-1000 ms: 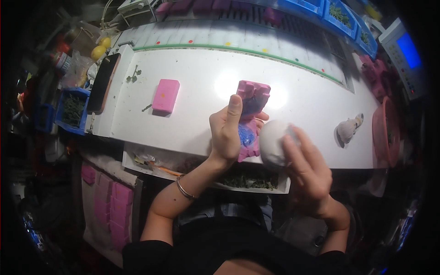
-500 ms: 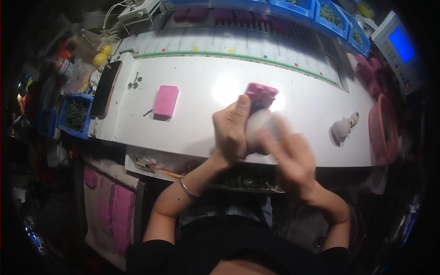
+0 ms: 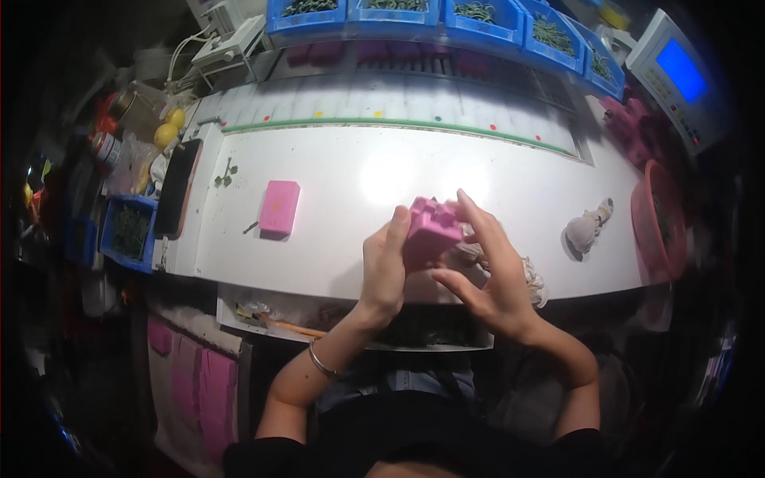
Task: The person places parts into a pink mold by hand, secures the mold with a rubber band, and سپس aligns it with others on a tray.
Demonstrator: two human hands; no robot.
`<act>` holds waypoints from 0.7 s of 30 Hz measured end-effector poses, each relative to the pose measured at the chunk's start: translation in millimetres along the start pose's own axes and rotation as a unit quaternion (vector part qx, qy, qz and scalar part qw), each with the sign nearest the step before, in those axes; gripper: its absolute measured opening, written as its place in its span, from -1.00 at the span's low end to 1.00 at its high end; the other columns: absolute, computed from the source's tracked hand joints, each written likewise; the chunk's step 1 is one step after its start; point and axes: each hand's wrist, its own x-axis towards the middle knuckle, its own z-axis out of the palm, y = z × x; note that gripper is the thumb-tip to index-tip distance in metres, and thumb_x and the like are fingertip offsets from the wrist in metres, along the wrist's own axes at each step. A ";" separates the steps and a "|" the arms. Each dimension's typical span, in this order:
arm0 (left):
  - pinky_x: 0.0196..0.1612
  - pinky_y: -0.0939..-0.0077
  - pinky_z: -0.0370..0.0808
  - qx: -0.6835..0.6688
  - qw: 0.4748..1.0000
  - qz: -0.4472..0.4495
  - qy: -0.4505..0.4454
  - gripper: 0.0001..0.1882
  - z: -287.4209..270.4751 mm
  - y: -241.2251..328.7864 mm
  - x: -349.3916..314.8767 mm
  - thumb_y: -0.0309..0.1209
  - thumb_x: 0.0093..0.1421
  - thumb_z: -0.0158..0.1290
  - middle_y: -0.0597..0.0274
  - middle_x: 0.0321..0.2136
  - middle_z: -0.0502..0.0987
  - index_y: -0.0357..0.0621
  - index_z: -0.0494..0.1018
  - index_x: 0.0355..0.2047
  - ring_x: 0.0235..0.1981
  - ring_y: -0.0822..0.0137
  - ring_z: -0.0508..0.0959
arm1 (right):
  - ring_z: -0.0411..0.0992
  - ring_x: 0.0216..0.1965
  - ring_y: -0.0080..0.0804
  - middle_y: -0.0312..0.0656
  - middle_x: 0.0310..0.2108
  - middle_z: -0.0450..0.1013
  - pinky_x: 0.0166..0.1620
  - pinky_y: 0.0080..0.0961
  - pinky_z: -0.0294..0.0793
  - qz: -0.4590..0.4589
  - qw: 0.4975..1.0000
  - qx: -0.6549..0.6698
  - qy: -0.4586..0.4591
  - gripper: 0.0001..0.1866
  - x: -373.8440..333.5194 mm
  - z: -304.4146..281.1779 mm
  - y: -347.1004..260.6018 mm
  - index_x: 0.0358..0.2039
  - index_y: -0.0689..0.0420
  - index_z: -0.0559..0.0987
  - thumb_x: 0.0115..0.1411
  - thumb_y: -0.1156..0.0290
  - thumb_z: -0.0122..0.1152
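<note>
My left hand (image 3: 384, 267) grips a pink rubber mould (image 3: 430, 239) above the front part of the white table. Raised square knobs show along the mould's upper end. Close at its right side is my right hand (image 3: 498, 279), thumb and fingers spread around that side; whether the fingertips touch it I cannot tell. A white cloth pouch (image 3: 535, 284) shows partly behind the right hand, apparently lying by the table's front edge. Another pink block (image 3: 280, 209) lies flat on the left of the table, beside a small dark twig-like piece.
Small green sprigs (image 3: 226, 174) and a dark phone (image 3: 177, 187) lie at left. A second cloth pouch (image 3: 586, 229) and a pink basin (image 3: 660, 215) stand right. Blue bins (image 3: 488, 30) line the back, near a device with a blue screen (image 3: 681, 70). An open drawer (image 3: 239, 311) is below.
The right hand was blurred against the mould with the white pouch; now its fingers are spread and the pouch sits behind it. The mould appears lower in view, and the whole view has shifted.
</note>
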 end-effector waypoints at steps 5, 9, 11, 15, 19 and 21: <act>-0.22 0.47 0.60 0.051 0.992 0.066 -0.098 -0.12 -14.7 4.4 -1.2 0.30 0.21 -0.31 0.04 -0.27 0.53 -0.41 0.30 0.03 -0.26 0.31 0.59 | 0.42 -0.37 -0.37 -0.13 -0.40 0.42 -0.24 -0.53 0.41 0.055 0.986 0.155 0.038 -0.71 16.3 3.0 -5.1 -0.24 0.25 0.54 -0.05 0.60 0.29; -0.32 0.59 0.55 0.037 0.976 0.076 -0.203 -0.20 -22.9 16.3 6.0 0.10 0.12 0.07 0.16 -0.29 0.51 -0.25 0.23 0.18 -0.35 0.48 0.52 | 0.40 -0.40 -0.38 -0.15 -0.44 0.40 -0.29 -0.53 0.38 0.078 0.987 0.139 0.009 -0.72 14.4 6.5 -2.2 -0.25 0.24 0.53 -0.04 0.61 0.28; -0.34 0.62 0.53 0.058 0.975 0.059 -0.208 -0.23 -25.7 23.2 8.7 0.06 0.13 0.08 0.21 -0.33 0.51 -0.24 0.25 0.18 -0.39 0.51 0.50 | 0.38 -0.43 -0.39 -0.17 -0.46 0.39 -0.33 -0.52 0.36 0.066 0.986 0.151 0.010 -0.75 18.5 6.4 -4.0 -0.28 0.25 0.53 -0.04 0.61 0.28; -0.44 0.69 0.48 0.097 0.976 0.063 -0.185 -0.36 -39.3 25.2 9.7 -0.02 0.22 0.00 0.30 -0.41 0.51 -0.20 0.28 0.16 -0.47 0.58 0.47 | 0.40 -0.41 -0.37 -0.14 -0.42 0.42 -0.30 -0.52 0.38 0.058 0.987 0.149 -0.014 -0.71 28.3 17.2 -5.2 -0.22 0.24 0.52 -0.03 0.61 0.27; -0.49 0.64 0.50 0.119 0.986 0.057 -0.098 -0.37 -51.8 42.5 23.7 0.03 0.30 -0.20 0.19 -0.43 0.53 -0.28 0.28 0.12 -0.50 0.48 0.52 | 0.44 -0.25 -0.26 -0.01 -0.17 0.41 -0.22 -0.46 0.44 0.014 0.996 0.082 0.029 -0.48 20.3 35.2 2.6 0.00 0.24 0.42 -0.03 0.69 0.25; -0.51 0.57 0.52 0.134 0.990 0.042 0.014 -0.31 -62.7 60.7 42.4 0.08 0.36 -0.48 0.06 -0.42 0.53 -0.33 0.26 0.09 -0.52 0.36 0.55 | 0.42 -0.16 -0.19 0.03 -0.10 0.37 -0.20 -0.42 0.46 -0.028 0.999 0.036 0.005 -0.49 9.4 42.9 7.7 0.00 0.27 0.41 -0.03 0.70 0.24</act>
